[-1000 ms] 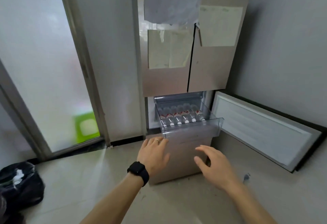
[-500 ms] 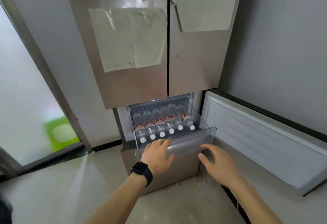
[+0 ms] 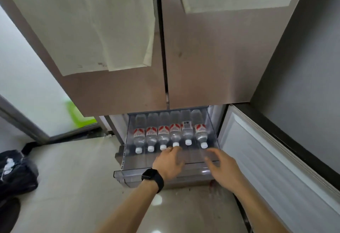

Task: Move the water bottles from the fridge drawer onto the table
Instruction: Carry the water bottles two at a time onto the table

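Head view, looking down at a clear fridge drawer [image 3: 128, 175] pulled out below two closed upper doors [image 3: 110, 89] covered in paper sheets [image 3: 92, 21]. Counting six water bottles [image 3: 163, 131] in there, all lying on their sides in one tight row, white caps pointing toward the camera. Red-and-white labels showing on five of them, fifth from the left turned to a grey-white side. Left hand [image 3: 168, 162], black watch [image 3: 152, 178] on the wrist and a ring [image 3: 170, 148] on one finger, reaching over the drawer front with fingers straight, tips right by the cap [image 3: 176, 144] of the fourth bottle, grasping nothing. Right hand [image 3: 220, 166] pretty blurry, hovering over the right end of the drawer, fingers spread and loose, holding nothing either. Also spotting a lower fridge door [image 3: 266, 159] swung open on the right and a black bag [image 3: 16, 175] on the pale floor [image 3: 73, 186] at the left. Not one bottle out of the drawer yet.
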`<action>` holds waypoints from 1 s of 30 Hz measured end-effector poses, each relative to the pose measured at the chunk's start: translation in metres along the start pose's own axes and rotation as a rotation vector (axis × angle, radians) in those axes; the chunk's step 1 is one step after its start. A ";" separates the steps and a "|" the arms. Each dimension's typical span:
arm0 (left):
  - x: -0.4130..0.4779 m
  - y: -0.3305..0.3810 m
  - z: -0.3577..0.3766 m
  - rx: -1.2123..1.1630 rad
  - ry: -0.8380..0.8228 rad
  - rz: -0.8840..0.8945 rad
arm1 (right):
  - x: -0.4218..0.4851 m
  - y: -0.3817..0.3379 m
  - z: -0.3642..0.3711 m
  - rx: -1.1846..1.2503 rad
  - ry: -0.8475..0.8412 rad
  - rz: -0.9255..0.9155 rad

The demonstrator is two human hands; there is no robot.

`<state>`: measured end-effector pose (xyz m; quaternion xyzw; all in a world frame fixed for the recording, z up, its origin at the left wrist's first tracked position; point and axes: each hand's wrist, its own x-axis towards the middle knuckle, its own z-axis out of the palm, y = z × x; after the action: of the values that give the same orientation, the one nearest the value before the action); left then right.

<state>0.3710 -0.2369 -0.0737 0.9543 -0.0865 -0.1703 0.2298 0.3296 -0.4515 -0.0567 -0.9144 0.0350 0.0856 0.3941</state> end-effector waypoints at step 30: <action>0.197 -0.016 0.084 -0.649 -0.238 -0.446 | 0.197 0.080 0.088 0.332 -0.195 0.722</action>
<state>0.5247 -0.3053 -0.2072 0.8014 0.1546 -0.3434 0.4647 0.5009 -0.4418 -0.2099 -0.7550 0.3296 0.2979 0.4823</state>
